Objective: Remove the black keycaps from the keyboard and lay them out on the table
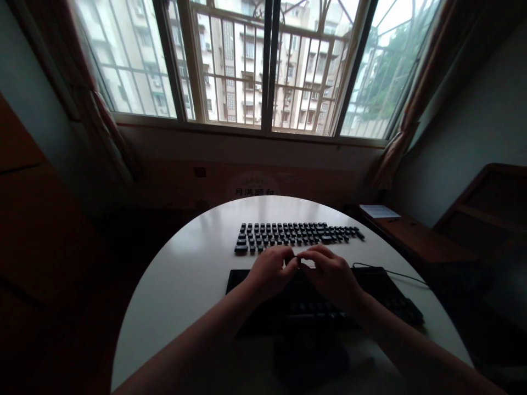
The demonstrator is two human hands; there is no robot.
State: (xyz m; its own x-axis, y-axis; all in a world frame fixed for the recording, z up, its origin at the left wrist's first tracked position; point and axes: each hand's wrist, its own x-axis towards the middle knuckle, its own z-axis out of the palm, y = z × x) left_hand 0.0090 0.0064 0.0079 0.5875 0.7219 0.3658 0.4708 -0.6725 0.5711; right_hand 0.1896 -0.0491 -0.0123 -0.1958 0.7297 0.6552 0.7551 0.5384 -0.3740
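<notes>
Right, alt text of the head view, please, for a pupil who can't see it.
A person's bare left hand and right hand meet over a black rectangular keyboard, fingers at a small dark piece. Beyond the keyboard on the round-edged white table, loose black keycaps lie in rows, before a barred window.

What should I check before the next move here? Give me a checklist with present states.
1. Left hand and right hand together at the small dark piece: ok, their fingertips meet at it.
2. Which hand carries the piece, and what it is: cannot tell, too small and dark.
3. Keycaps set out in rows: ok, on the table beyond the keyboard.
4. Keyboard fully in view: not ok, hands and forearms cover parts.
5. Cable apart from both hands: ok.
</notes>
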